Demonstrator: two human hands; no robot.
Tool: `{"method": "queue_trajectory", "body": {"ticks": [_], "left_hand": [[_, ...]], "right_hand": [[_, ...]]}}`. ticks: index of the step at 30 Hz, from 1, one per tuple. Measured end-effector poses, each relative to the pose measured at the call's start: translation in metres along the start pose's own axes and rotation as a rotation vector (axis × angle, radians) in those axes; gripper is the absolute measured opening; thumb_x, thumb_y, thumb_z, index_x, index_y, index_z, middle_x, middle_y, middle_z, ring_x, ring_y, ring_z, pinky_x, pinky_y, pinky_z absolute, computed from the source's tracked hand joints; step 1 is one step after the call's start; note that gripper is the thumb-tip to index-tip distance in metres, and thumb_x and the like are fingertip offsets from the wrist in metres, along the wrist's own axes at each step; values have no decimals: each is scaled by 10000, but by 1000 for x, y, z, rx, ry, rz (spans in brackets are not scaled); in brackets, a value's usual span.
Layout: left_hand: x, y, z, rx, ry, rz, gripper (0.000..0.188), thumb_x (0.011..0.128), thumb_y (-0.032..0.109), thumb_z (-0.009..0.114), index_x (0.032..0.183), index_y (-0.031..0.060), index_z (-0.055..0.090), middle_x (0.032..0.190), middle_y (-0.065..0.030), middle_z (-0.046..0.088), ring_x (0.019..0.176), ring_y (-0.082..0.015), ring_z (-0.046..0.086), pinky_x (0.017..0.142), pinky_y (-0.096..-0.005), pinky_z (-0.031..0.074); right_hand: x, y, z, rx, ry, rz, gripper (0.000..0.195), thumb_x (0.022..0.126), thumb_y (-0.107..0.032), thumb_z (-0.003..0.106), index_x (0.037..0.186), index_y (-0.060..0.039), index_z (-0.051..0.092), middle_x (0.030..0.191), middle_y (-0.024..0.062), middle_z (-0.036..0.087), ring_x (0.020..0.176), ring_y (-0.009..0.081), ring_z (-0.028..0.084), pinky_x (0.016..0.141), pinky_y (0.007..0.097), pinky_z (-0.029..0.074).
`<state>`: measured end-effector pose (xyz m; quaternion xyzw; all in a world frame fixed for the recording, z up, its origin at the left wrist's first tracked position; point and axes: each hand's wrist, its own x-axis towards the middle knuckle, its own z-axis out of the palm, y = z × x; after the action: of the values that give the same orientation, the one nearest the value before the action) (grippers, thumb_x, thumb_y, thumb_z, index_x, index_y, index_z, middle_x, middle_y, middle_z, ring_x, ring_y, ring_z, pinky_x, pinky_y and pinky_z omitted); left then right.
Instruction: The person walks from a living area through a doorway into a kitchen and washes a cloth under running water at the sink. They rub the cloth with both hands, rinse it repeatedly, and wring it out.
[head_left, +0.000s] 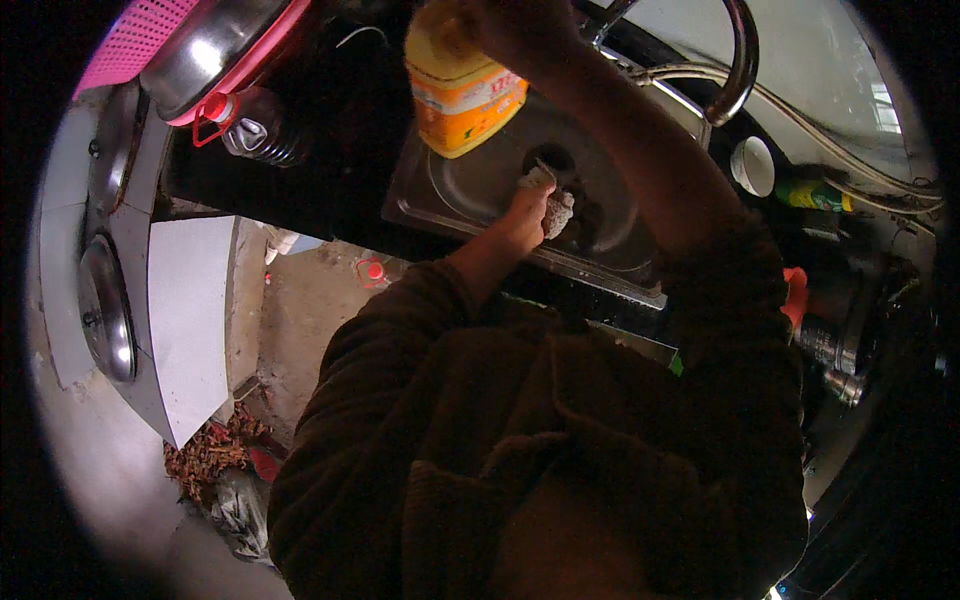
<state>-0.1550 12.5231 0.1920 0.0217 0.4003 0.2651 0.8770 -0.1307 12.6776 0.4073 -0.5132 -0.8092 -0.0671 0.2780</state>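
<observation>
A pale crumpled cloth (557, 216) is in my left hand (529, 214), which is over the steel sink basin (480, 184), just below the dark drain opening (550, 156). At the top of the view my right hand (521, 34) grips a yellow plastic bottle (469, 105) near its upper part. This bottle has an orange printed label and is above the far left part of the sink. Shadow hides most of the right hand's fingers.
A curved metal faucet (742, 67) and pale hose (795, 112) are at the upper right. Beyond the sink's right side lie a white bowl (752, 166) and a green-yellow bottle (814, 195). At left are a clear red-capped jug (259, 131), a steel basin (202, 56) and a pink basket (135, 41).
</observation>
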Motion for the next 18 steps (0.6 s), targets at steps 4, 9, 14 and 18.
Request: {"method": "queue_trajectory", "body": {"ticks": [4,9,14,18], "left_hand": [[0,8,-17,2,-99,-24,119,867,224,477,904,122,525,663,-53,552,476,-189,497,387,-326,384],[36,-10,-43,9,-147,67,164,873,252,474,946,116,531,712,-40,561,551,-182,520,454,-348,400],[-39,10,-6,11,-174,279,205,870,247,494,996,91,540,832,-37,588,696,-172,562,578,-349,441],[-44,15,-1,-63,-109,255,232,856,236,516,1028,82,537,894,-44,597,770,-180,578,644,-357,466]], "right_hand": [[24,-25,28,56,33,-121,313,742,-197,556,1034,-82,547,994,120,582,885,278,576,703,387,489],[41,-48,63,69,64,-206,310,766,-184,534,1056,-74,541,1021,122,573,915,264,564,711,380,482],[44,-52,88,72,81,-231,307,790,-170,511,1077,-65,535,1048,124,563,946,250,552,718,373,475],[45,-58,96,85,116,-257,306,809,-160,493,1095,-58,530,1069,126,555,970,239,543,724,367,469]]}}
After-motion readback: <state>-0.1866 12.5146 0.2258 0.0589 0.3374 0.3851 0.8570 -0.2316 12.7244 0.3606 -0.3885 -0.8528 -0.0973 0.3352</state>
